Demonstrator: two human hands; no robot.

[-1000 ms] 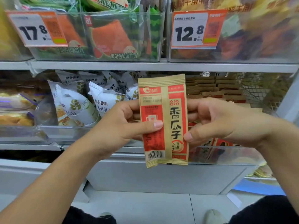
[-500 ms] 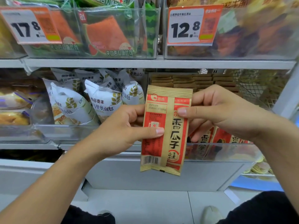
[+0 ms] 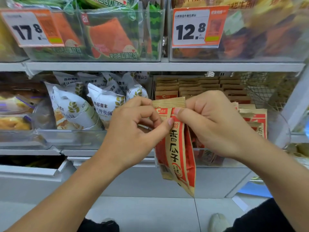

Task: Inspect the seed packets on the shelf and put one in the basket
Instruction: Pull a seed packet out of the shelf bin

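Risks first: seed packet (image 3: 175, 148) is held only near its top edge, so most of its length hangs free and tilted. If either pinch slackens during the turn it prob slips and drops to the floor (image 3: 142, 213). The top seal is being worked between both thumbs; too much pull w/ hands going opposite ways could crease or tear it. Basket not in view, so the put-in move needs a look away from the shelf, and the packet's loose lower end could snag on the clear bin front (image 3: 234, 163) or knock the stocked seed packets (image 3: 254, 119) just behind it.

Hand pose: left hand (image 3: 133, 129) comes up from lower left, fingers curled, thumb tip pressed on the packet front near the red panel, pinching its left edge. Right hand (image 3: 215, 121) comes in from lower right, knuckles up, thumb on the top seal area, fingers wrapped behind; clamped on the packet's upper right. Both hands close together, thumbs nearly touching.

Packet location: in front of the middle shelf (image 3: 150, 66), below the 12.8 price tag (image 3: 199, 25), beside the white bread bags (image 3: 103, 104), not in any bin.

Stage: judged as inspecting, nothing placed yet.
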